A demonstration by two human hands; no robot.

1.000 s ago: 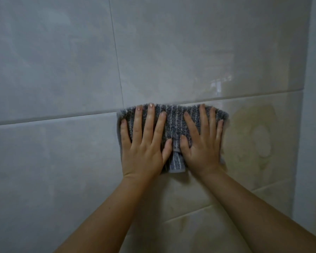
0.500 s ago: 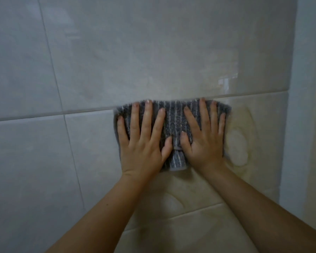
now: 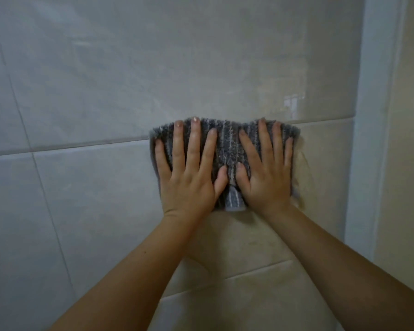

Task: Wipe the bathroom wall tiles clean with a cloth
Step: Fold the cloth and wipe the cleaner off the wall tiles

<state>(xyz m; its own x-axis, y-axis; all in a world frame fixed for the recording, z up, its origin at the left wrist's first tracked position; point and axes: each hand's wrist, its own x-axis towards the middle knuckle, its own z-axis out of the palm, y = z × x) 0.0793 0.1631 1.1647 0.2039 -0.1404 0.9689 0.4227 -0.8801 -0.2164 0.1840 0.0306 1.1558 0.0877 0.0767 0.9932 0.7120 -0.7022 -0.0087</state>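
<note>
Since 1 s ago, both hands and cloth (image 3: 227,149) have slid rightward along the wall: vert. grout line (image 3: 48,211), formerly at the cloth's left edge, now lies well to its left, and the pale corner strip (image 3: 373,139) is near.

Left hand (image 3: 189,182) and right hand (image 3: 265,182) lie flat side by side on the cloth, fingers straight and spread, palms pressing it to the wall tiles (image 3: 93,199); neither curls round it. Thumbs nearly meet at centre, w/ a narrow strip of cloth showing between and below them.

Cloth: grey, light vert. stripes, fuzzy upper edge lying approx. along the horiz. grout line (image 3: 69,145), bulk on the tile below. Yellowish mark (image 3: 302,163) just beside the cloth's right edge. Both forearms bare, entering from below.
</note>
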